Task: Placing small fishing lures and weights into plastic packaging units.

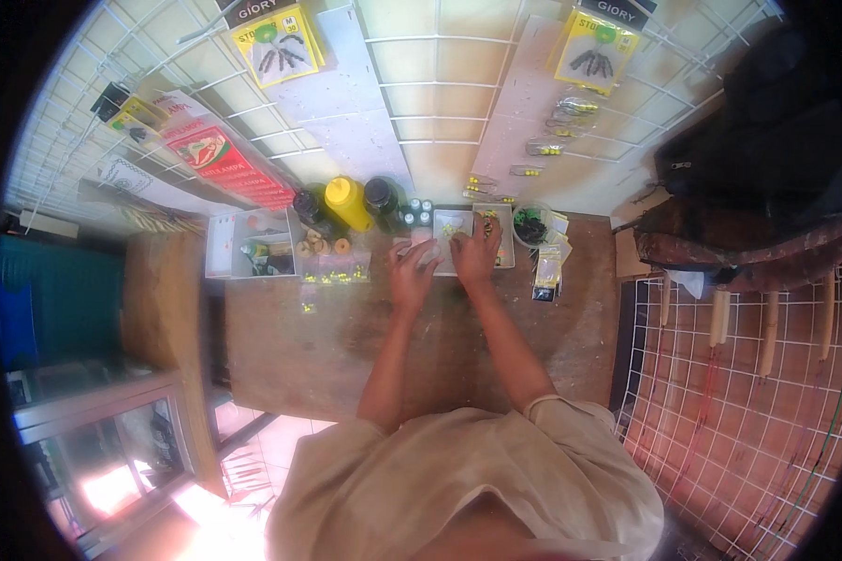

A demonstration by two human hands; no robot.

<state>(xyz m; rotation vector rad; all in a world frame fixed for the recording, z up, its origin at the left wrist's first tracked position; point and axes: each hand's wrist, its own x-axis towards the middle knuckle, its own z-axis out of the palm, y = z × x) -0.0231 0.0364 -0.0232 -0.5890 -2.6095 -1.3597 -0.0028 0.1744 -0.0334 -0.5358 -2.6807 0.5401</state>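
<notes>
Near the back of the wooden table [421,350], my left hand [412,270] has its fingers bent beside a small clear, pale item whose kind I cannot tell; whether it grips it is unclear. My right hand [476,252] reaches over the inner edges of two shallow white boxes, fingertips down. The left box [449,265] holds small yellowish pieces. Green, yellow and orange small pieces lie in the right box [504,261], partly hidden by my right hand. Left of my hands, clear little bags with yellow beads [337,273] lie on the wood.
A white divided box [217,245], dark bottles [381,200], a yellow squeeze bottle [348,203] and small white-capped bottles [410,219] stand along the back. Right are a round tub [532,224] and packets [547,273]. A white wire grid [438,84] rises behind, and a black bag [758,154] hangs right.
</notes>
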